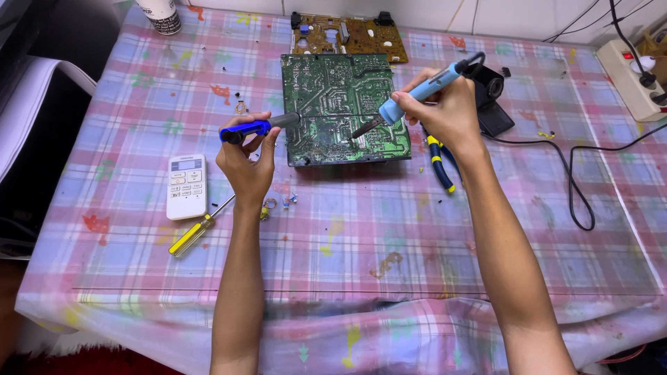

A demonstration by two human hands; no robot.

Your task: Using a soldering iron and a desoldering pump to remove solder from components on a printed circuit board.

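Right hand (450, 111) clamped on soldering iron (417, 94), left hand (246, 163) on solder sucker (257, 128) — circuit board (340, 104) stiff, fragile; grip edges only.

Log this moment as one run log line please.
left hand: holds blue desoldering pump | right hand: holds soldering iron, tip on green circuit board

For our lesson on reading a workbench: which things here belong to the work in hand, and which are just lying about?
In use:
- light-blue soldering iron, in the right hand
- dark-blue desoldering pump, in the left hand
- green circuit board

Lying about:
- white remote control
- yellow-handled screwdriver
- blue-and-yellow pliers
- brown circuit board
- white power strip
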